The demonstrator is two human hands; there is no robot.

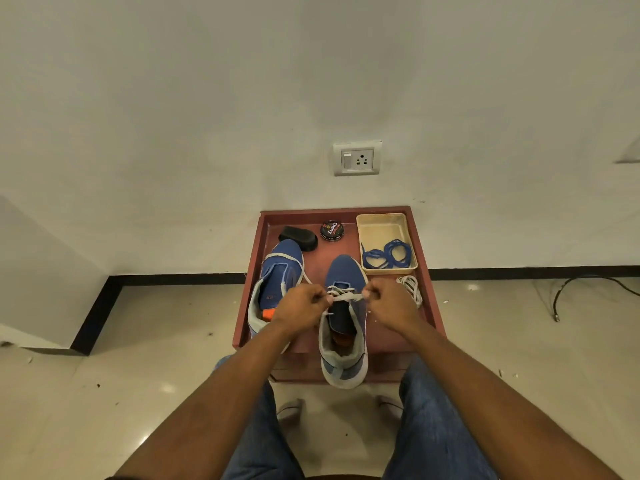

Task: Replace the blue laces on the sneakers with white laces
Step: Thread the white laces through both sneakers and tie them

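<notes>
Taking the sneaker being laced [344, 327] as the landmark: it lies with its heel toward the person, hanging past the near edge of the red table [431, 299], and its toe pointing away, so its long axis runs straight out from the body

Over its tongue, both hands meet at the same row of eyelets. The left hand [299, 311] sits just left of it, fingers curled and pinching one end of the white lace [346, 296]; the right hand [389, 301] sits just right of it, fingers curled on the other end. The lace stretches taut and crosswise between them, at right angles to the shoe's length. Both hands are equally near, so my guess is that the next pull goes outward to either side

The fingertips and the eyelets below them are hidden behind the knuckles, so which holes are already threaded cannot be told

Left of the landmark lies the second sneaker [277, 282], partly covered by the left hand. Just right, a spare white lace [410, 289] is bundled. Beyond that, a cream tray [381, 223] holds the blue laces [389, 256]. Farthest back stand a polish tin [332, 230] and a black brush [298, 237]
</notes>
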